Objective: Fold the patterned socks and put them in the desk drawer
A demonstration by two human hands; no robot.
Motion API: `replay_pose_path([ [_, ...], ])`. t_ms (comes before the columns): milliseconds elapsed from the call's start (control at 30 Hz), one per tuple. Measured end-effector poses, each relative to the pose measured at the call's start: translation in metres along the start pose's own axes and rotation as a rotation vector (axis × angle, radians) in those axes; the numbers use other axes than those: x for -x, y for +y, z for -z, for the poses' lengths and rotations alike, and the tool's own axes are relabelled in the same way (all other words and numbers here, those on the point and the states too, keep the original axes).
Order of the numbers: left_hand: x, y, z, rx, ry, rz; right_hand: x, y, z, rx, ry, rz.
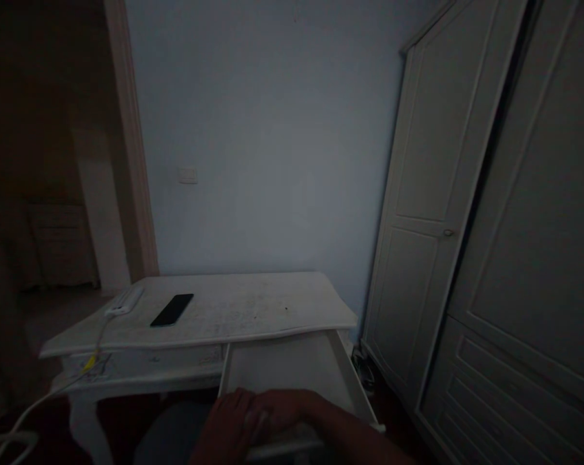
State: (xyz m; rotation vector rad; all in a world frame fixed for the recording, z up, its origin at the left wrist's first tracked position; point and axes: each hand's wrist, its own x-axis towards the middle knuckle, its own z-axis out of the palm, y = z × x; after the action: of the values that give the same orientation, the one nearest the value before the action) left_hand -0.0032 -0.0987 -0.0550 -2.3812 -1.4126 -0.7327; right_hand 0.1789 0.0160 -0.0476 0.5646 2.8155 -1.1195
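Note:
My left hand (231,413) and my right hand (284,408) meet above the front part of a pulled-out white drawer (282,361). Their fingers are curled and pressed against each other, and I see no object held between them. Dimness blurs the single fingers, and my right forearm crosses the drawer's front right part. The drawer's visible inside is bare white. It sticks out from under the top of a worn white desk (243,303). On the desk's left half lies a black phone (172,310), apart from both hands.
A white power strip (125,301) sits on the desk's left end, its cable (44,402) hanging down past a yellow tag (89,363). To the right stands a tall white wardrobe (417,258), dark shoe-like items (363,369) near its foot. A doorway opens at left.

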Motion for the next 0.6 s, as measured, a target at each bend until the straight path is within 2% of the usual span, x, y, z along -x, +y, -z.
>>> replay_pose_path([
  [100,0.003,-0.002,-0.005,0.022,-0.009,0.072,0.042,0.005,0.018,-0.143,-0.013,-0.09],
  [200,0.007,-0.003,-0.013,-0.007,0.001,0.088,0.081,0.008,0.028,-0.174,0.004,-0.227],
  [300,0.009,-0.004,-0.019,-0.021,-0.014,0.063,0.091,0.002,0.03,-0.135,0.029,-0.255],
  [367,0.009,-0.004,-0.021,-0.021,-0.008,0.078,0.076,-0.007,0.024,-0.098,0.018,-0.195],
  [500,0.008,-0.006,-0.021,0.004,0.043,0.128,0.005,-0.026,-0.002,0.011,-0.009,-0.01],
  [600,0.009,-0.01,-0.024,-0.008,0.134,0.088,-0.037,-0.033,-0.02,0.117,0.019,0.014],
])
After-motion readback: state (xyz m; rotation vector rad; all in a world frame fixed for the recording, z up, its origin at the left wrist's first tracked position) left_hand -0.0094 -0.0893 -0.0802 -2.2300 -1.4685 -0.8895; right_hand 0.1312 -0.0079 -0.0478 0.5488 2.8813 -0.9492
